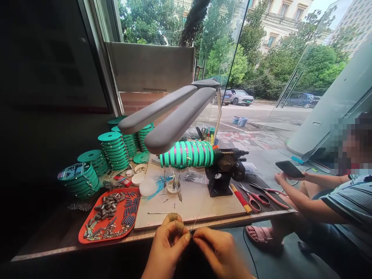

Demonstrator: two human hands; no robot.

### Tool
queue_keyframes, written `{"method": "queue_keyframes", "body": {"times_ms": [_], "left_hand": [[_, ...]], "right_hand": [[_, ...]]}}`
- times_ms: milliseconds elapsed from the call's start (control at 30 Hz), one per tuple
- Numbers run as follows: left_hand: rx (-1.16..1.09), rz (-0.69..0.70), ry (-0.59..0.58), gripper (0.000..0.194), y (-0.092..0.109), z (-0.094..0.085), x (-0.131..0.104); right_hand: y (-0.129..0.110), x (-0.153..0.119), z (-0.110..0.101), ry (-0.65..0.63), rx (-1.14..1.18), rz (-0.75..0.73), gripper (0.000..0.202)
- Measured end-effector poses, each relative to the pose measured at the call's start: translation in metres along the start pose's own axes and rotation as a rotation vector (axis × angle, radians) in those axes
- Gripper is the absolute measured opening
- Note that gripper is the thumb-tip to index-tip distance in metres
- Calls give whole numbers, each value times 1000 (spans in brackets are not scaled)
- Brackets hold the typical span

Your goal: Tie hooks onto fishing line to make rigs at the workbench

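Note:
Both hands meet at the table's front edge, pinching. My left hand (169, 246) has thumb and fingers closed at a small dark spot too small to name; speckled covers sit on two of its fingertips. Close beside it, my right hand (216, 248) pinches the same place. A thin fishing line (195, 221) rises from between the fingers toward the work board (203, 209). Beyond, a row of green line spools (187, 154) is mounted on a black winding device (225, 166), with small sinkers (179, 197) dangling below. A thin metal needle-like rod (159, 213) lies on the board.
An orange tray (83, 232) of sinkers and small metal parts lies left, before stacked green spools (113, 151). A lamp (180, 116) overhangs the board. Scissors (252, 201), pliers (273, 193) and a red-yellow stick (240, 198) lie right. A person (334, 201) sits holding a phone (290, 169).

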State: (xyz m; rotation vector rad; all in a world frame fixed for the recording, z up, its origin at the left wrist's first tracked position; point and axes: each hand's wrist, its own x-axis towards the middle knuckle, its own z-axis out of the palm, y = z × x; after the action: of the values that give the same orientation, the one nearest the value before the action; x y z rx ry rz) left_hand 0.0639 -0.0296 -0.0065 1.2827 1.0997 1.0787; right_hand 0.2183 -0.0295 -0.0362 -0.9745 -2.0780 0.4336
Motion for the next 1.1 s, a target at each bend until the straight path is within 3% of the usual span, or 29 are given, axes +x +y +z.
{"method": "queue_keyframes", "body": {"times_ms": [100,167,300,500,600,700,800,933,1000,1100], "left_hand": [[32,10,-10,31,-1,0,1],[27,-20,-18,33,-2,1,2],[48,-22,-14,32,-3,1,3],[240,143,59,23,-9,3,-4],[280,255,99,22,-15,5,-6],[203,258,113,20,-17,4,-6],[169,170,117,22,-14,0,-3],[271,160,200,22,-15,0,-3],[385,289,297,19,-19,4,-3],[662,639,445,14,-26,8,-4]], "right_hand": [[-4,3,4,260,-234,-281,47],[-6,7,2,298,-343,-358,50],[-4,10,-1,231,-391,-425,47],[-10,16,-12,191,-293,-522,38],[-14,37,-24,87,-267,-569,39],[-9,60,-30,-75,-237,-600,36],[0,73,-25,-219,-179,-569,20],[6,77,-17,-380,-161,-371,3],[4,79,-15,-439,-162,-258,2],[-2,87,-15,-501,-149,-84,7]]}}
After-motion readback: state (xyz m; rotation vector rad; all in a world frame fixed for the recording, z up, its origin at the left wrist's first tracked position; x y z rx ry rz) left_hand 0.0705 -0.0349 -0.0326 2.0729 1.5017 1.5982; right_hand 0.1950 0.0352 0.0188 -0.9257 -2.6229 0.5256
